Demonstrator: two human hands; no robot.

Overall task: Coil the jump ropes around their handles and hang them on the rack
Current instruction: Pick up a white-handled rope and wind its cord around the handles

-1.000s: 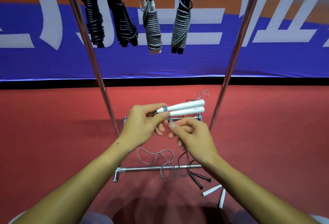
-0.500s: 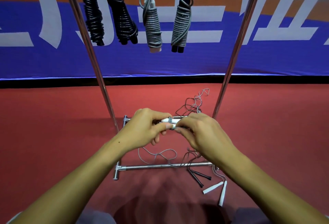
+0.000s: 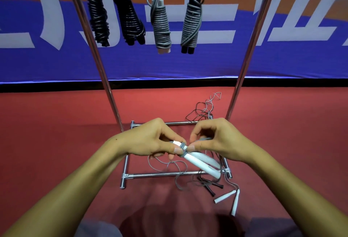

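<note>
Both hands grip: left [image 3: 150, 140] clamps white handles [image 3: 201, 163] (tips lower-right), right [image 3: 216, 140] pinches grey rope [image 3: 204, 140].

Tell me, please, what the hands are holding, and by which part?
The left hand grips the paired white handles at their wrapped upper end; the right hand pinches the grey rope beside the coils.

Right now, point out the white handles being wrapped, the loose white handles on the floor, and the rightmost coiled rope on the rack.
white handles in hand [image 3: 199, 161]: head view, on the middle of the near handle.
loose white handles [image 3: 225, 197]: head view, on the left handle's middle.
rightmost coiled rope [image 3: 191, 22]: head view, on its grey coils.
</note>
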